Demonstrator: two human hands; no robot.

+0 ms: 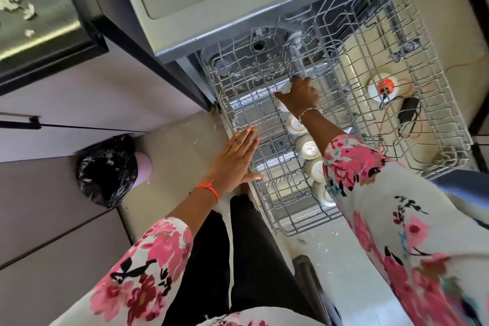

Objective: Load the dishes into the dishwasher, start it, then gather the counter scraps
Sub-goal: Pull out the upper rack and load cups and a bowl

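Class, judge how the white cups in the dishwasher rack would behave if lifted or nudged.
The white cups look glazed and rigid, so probably hard, smooth and chippable. Standing upside down between the rack wires, they likely resist tipping. The right hand grips one cup, suggesting modest weight.

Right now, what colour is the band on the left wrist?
Orange-red; the band shows best in head view.
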